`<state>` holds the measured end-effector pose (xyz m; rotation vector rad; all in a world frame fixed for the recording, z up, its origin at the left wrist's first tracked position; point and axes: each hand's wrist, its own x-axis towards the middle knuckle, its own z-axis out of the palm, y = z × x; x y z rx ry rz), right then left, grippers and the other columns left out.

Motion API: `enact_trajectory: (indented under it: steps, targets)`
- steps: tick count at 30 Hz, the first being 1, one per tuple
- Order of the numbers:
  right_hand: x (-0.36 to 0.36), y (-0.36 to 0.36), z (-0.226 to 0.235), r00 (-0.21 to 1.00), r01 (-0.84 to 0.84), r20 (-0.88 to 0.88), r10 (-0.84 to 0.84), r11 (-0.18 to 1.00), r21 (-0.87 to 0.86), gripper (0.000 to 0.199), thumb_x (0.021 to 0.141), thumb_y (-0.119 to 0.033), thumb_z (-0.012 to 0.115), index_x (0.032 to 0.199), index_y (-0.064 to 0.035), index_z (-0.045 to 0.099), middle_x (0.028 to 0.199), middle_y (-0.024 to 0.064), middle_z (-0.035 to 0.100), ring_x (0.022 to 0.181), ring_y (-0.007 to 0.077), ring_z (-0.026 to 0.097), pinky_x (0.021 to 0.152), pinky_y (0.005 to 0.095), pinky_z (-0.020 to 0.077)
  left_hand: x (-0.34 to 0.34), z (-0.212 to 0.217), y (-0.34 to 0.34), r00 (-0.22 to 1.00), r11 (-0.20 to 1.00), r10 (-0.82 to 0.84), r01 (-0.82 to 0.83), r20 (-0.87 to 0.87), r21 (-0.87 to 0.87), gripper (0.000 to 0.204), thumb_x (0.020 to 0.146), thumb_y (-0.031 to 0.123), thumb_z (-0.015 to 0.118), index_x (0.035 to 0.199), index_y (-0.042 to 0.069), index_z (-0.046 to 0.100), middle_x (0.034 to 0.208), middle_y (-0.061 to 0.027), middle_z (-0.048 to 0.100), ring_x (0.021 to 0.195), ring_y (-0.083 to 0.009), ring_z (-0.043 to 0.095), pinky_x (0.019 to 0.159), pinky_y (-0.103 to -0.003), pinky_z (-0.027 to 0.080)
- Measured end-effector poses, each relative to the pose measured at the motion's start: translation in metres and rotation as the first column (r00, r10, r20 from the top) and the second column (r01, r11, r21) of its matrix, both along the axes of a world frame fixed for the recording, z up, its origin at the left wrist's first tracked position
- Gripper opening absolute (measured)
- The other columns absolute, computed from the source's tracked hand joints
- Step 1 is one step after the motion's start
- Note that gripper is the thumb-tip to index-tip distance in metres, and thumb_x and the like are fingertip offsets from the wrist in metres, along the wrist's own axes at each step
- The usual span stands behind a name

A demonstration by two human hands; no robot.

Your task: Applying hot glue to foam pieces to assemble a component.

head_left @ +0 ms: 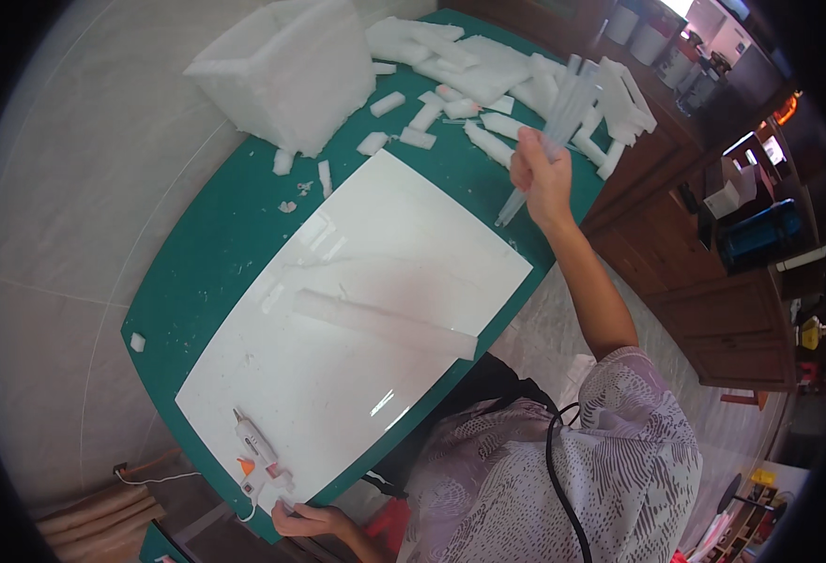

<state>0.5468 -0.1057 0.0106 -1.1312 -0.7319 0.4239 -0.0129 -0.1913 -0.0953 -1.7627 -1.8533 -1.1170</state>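
R hand (540, 178) was closed round a bundle of clear glue sticks (554, 131), held above the green mat's (197, 272) far edge by foam scraps (469, 75). L hand (310, 519) gripped the glue gun (258, 460) at the white board's (357, 310) near corner. Board middle lay open.

White open carton (730, 192) on cabinet (713, 319)

A sheet (357, 319) lies on the mat (197, 281), and a strip (385, 324) lies on the sheet. The glue gun (258, 460) sits at the sheet's near left corner, beside the left hand (305, 519). Behind the sheet lie scraps (488, 84), a box (286, 66) to their left. The right hand (543, 178) holds sticks (554, 131) above the scraps.
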Motion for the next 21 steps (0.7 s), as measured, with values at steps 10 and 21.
enact_trajectory:
  steps: [10,21]
  targets:
    - [0.000,-0.007,-0.006,0.998,0.003,0.060,-0.001,0.999,-0.049,0.040,0.095,-0.024,0.061,0.062,-0.0117,0.041,0.051,-0.0039,0.037,0.043,0.0058,0.031,0.042,0.0245,0.0230,0.009,0.000,0.002,1.000,1.000,-0.008,0.008,0.019,0.013,0.038,0.093,0.028,0.045,0.109,-0.004,0.056,0.106,-0.0182,0.055,0.099,-0.0351,0.049,0.089,-0.046,0.038]
    - [-0.001,0.002,-0.047,0.956,0.208,0.274,-0.109,0.907,-0.367,0.035,0.096,-0.031,0.060,0.068,-0.0104,0.058,0.053,-0.0067,0.040,0.049,0.0040,0.033,0.044,0.0255,0.0231,0.006,-0.010,0.004,0.994,0.999,0.004,0.000,0.109,-0.041,0.033,0.083,0.019,0.053,0.106,-0.004,0.059,0.107,-0.0195,0.055,0.099,-0.0349,0.051,0.089,-0.044,0.039]
